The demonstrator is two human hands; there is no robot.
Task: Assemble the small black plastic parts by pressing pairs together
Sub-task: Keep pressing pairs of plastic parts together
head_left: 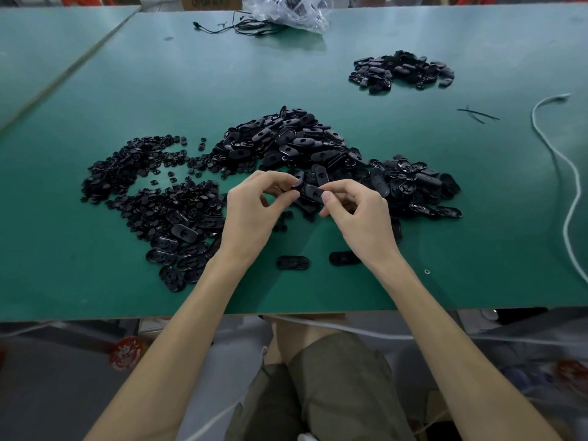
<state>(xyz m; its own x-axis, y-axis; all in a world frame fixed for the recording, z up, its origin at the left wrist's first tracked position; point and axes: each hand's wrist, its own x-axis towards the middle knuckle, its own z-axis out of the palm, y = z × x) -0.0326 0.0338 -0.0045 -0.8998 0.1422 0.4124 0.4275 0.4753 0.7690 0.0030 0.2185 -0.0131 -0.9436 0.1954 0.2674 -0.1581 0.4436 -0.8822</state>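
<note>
Above the middle of the green table (pixel 318 74), my left hand (pixel 254 211) and my right hand (pixel 356 218) meet. Between the fingertips of both sits a black oval plastic part (pixel 310 190); each hand pinches one end of it. A second small piece at the left fingertips is mostly hidden. Behind the hands lies a big heap of black oval shells (pixel 286 138), running on to the right (pixel 410 183). A spread of small round black pieces (pixel 133 173) covers the table to the left. Two single oval parts (pixel 292 262) (pixel 343 258) lie under my wrists.
A smaller pile of black parts (pixel 401 71) sits at the far right. A white cord (pixel 569 173) snakes along the right edge. Thin black cables (pixel 241 27) and a clear plastic bag (pixel 292 11) lie at the back. The table's front edge (pixel 191 315) runs just above my lap.
</note>
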